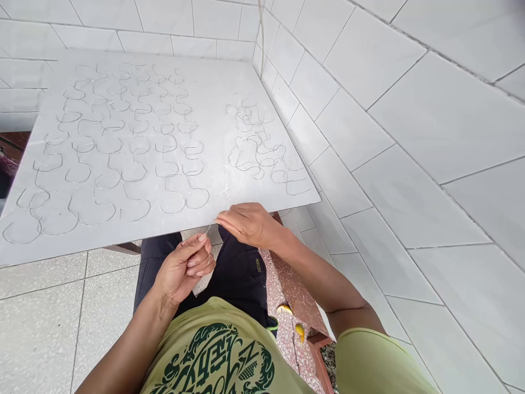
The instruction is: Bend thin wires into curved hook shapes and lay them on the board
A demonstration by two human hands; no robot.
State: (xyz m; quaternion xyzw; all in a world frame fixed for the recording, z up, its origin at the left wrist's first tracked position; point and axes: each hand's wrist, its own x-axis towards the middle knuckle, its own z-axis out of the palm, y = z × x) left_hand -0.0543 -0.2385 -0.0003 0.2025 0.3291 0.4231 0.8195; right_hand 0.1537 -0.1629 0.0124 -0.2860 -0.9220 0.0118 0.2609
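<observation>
A wide white board [213, 137] lies tilted in front of me, with many bent thin wire pieces [123, 142] spread across it in rows. A tangled heap of similar wire shapes [258, 148] sits towards its right side. Below the board's near edge, my left hand [184, 268] is curled around a thin wire [208, 230], whose end sticks up past the fingers. My right hand [246, 225] is just to the right, its fingertips pinched together at the wire's upper end. The lower part of the wire is hidden in my left hand.
White tiled walls rise behind and right of the board, and a thin cable [261, 38] runs down the corner. My dark trousers [238, 279] are below my hands. A speckled ledge [287, 339] with small yellow objects [299, 331] lies to the right, above a tiled floor [41, 323].
</observation>
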